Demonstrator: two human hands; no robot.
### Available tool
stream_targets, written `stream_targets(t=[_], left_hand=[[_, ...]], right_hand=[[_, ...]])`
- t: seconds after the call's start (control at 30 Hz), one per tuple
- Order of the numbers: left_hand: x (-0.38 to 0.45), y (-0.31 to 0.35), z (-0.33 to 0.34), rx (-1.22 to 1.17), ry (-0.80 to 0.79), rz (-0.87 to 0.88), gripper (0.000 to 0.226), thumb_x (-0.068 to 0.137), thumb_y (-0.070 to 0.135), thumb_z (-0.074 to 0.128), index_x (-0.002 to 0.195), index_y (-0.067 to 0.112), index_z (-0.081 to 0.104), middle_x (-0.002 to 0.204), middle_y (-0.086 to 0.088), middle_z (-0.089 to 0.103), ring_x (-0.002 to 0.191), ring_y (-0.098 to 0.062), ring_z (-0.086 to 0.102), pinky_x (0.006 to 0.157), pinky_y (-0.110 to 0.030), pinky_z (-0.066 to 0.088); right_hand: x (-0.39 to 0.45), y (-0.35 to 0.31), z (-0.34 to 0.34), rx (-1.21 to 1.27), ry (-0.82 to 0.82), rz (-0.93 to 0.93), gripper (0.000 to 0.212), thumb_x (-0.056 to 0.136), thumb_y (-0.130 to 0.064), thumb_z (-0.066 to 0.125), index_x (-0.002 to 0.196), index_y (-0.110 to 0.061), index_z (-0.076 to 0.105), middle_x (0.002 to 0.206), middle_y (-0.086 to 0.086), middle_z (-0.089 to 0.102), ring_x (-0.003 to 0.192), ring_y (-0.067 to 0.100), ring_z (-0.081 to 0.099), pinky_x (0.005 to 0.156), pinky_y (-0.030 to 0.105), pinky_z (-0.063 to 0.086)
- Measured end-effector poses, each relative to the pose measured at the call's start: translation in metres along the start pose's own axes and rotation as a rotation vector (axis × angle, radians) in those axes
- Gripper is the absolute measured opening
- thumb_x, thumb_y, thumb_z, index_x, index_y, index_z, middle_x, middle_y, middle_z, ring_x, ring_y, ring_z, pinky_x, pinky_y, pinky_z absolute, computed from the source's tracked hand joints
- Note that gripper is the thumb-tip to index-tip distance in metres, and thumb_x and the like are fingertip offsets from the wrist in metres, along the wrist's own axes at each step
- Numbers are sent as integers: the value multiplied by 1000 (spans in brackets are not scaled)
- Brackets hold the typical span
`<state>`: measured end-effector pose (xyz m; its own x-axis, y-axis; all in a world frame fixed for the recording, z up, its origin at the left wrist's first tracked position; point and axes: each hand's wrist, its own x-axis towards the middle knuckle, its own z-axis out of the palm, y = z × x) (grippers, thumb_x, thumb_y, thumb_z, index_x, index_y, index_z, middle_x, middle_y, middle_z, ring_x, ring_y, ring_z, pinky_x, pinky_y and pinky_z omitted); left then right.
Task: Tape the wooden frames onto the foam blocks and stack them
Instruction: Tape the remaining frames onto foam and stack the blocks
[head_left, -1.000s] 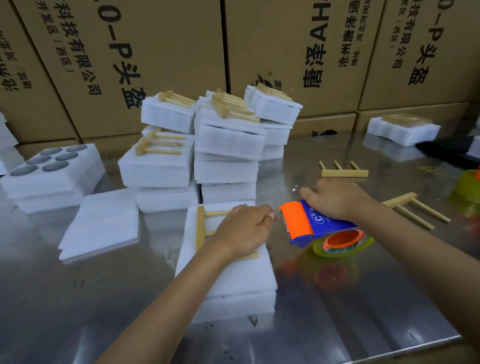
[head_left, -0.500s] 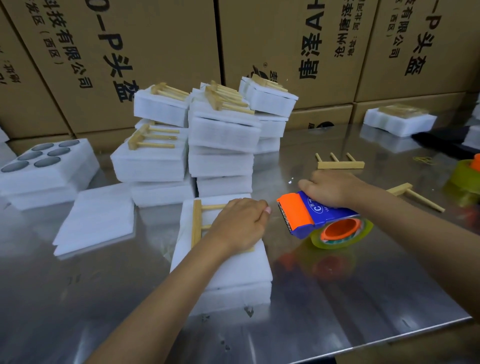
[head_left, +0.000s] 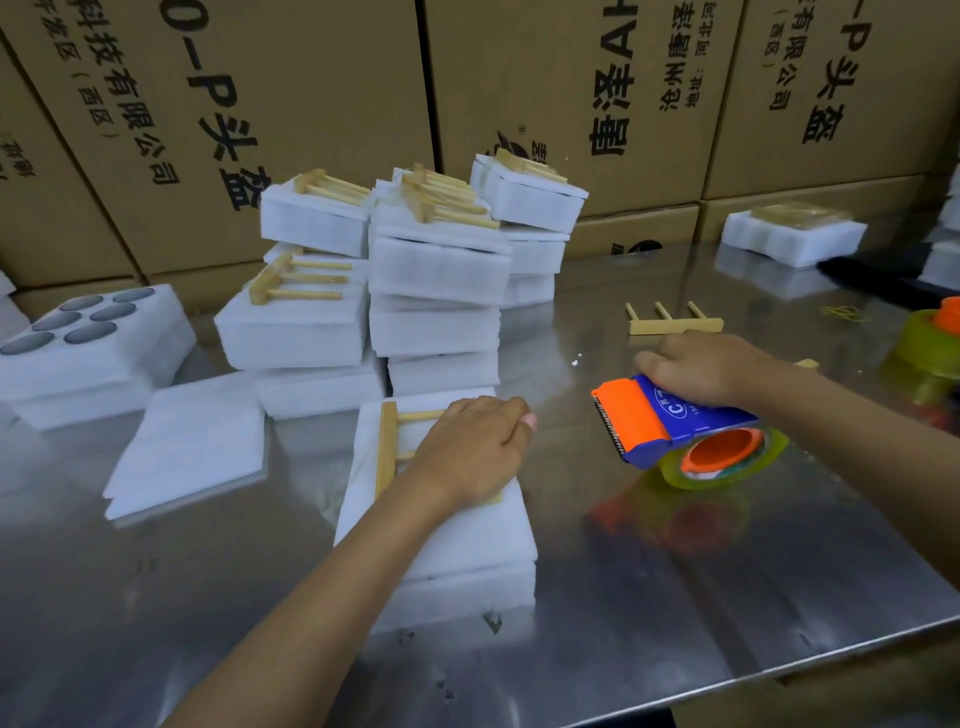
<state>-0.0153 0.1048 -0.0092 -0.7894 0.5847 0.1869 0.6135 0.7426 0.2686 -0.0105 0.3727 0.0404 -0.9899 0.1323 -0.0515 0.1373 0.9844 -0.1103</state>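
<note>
A white foam block (head_left: 447, 540) lies on the steel table (head_left: 675, 597) in front of me, with a wooden frame (head_left: 387, 449) on its top. My left hand (head_left: 470, 449) presses down on that frame and hides most of its prongs. To the right, my right hand (head_left: 701, 366) grips a blue and orange tape dispenser (head_left: 660, 421) with a yellowish tape roll, held just above the table. Behind the block stand stacks of foam blocks (head_left: 431, 291) with frames taped on top.
A loose wooden frame (head_left: 672, 323) lies behind my right hand. Flat foam sheets (head_left: 192, 441) and a foam tray with round holes (head_left: 88, 338) sit at the left. Another tape roll (head_left: 935, 338) is at the right edge. Cardboard boxes (head_left: 311, 104) wall the back.
The view has shifted slightly. Both hands keep nearly the same places; the dispenser stays beside the foam block.
</note>
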Motion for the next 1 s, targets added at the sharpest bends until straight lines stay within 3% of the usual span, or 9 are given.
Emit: stream_targets(t=[0.1, 0.23, 0.37, 0.53, 0.8, 0.9, 1.0], left_hand=[[0, 1, -1, -4, -2, 2, 31, 108, 32, 25, 102, 16, 51, 93, 5, 52, 100, -16, 43, 91, -26, 23], [0, 0, -1, -10, 9, 10, 27, 108, 32, 26, 96, 20, 47, 90, 7, 49, 94, -13, 39, 88, -24, 22], [-1, 1, -2, -22, 3, 6, 25, 108, 32, 26, 93, 23, 43, 89, 8, 47, 91, -11, 34, 88, -24, 21], [-1, -1, -1, -36, -3, 1, 27, 108, 33, 25, 94, 22, 45, 90, 7, 49, 93, -11, 36, 90, -24, 22], [0, -4, 2, -28, 24, 27, 30, 107, 32, 27, 94, 19, 50, 85, 9, 49, 90, -13, 39, 89, -26, 24], [2, -2, -2, -64, -21, 0, 31, 107, 30, 29, 101, 19, 58, 93, 8, 59, 102, -14, 48, 95, -27, 27], [9, 2, -11, -230, -116, -139, 39, 105, 41, 29, 103, 21, 63, 105, 2, 68, 110, -23, 51, 102, -36, 35]], right_hand=[[1, 4, 0, 15, -11, -4, 31, 101, -54, 27, 106, -32, 49, 97, -3, 50, 82, 11, 45, 61, 30, 30], [0, 11, -1, 34, -24, -7, 33, 103, -52, 28, 84, -34, 48, 91, -7, 48, 79, 6, 45, 62, 29, 29], [3, 14, -1, 59, -35, 7, 25, 102, -52, 29, 99, -35, 47, 87, -9, 46, 85, 12, 45, 67, 33, 31], [4, 18, -2, 74, -53, 2, 29, 104, -47, 31, 83, -34, 47, 88, -9, 46, 80, 7, 43, 68, 34, 32], [4, 27, -3, 52, -44, 35, 31, 103, -49, 30, 83, -32, 47, 85, -10, 47, 80, 7, 46, 69, 34, 32], [3, 24, 0, 29, -12, 26, 34, 102, -50, 29, 79, -31, 47, 82, -9, 47, 78, 8, 46, 66, 33, 31], [-1, 18, 2, -20, 27, -14, 35, 101, -51, 28, 81, -30, 48, 78, -10, 46, 77, 11, 47, 63, 31, 30]])
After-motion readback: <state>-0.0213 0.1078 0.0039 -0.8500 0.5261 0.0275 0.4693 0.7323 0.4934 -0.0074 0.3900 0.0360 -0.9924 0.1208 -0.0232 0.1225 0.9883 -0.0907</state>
